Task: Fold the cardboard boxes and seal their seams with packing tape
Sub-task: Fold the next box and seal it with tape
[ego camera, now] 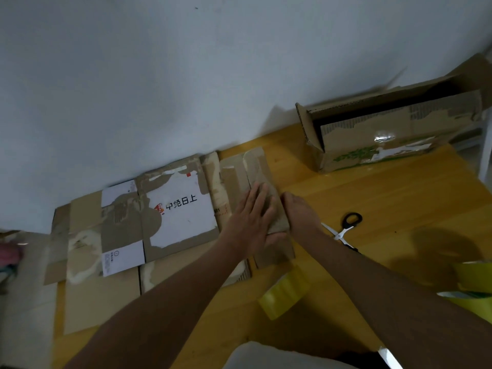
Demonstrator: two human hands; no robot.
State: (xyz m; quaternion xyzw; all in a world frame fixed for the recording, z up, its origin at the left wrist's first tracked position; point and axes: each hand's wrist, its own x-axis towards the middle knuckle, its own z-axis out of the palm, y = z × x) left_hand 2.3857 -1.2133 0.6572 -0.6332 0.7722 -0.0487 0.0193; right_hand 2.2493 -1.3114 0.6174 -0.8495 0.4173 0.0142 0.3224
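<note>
A small flattened brown cardboard box (255, 166) lies on the yellow wooden table (386, 198) near the wall. My left hand (251, 219) lies flat on its top with straight fingers, thumb under the near edge. My right hand (300, 211) grips the box's right edge with curled fingers. A roll of yellowish clear packing tape (286, 291) rests on the table below my hands. Black-handled scissors (346, 227) lie just right of my right wrist. A stack of flattened boxes, one with a white printed face (181, 209), lies to the left.
An open, torn cardboard box (386, 134) lies on its side at the back right. A second yellow tape roll (474, 280) sits at the right edge. The white wall (186, 75) runs along the table's far side. Pinkish items (10, 254) show at far left.
</note>
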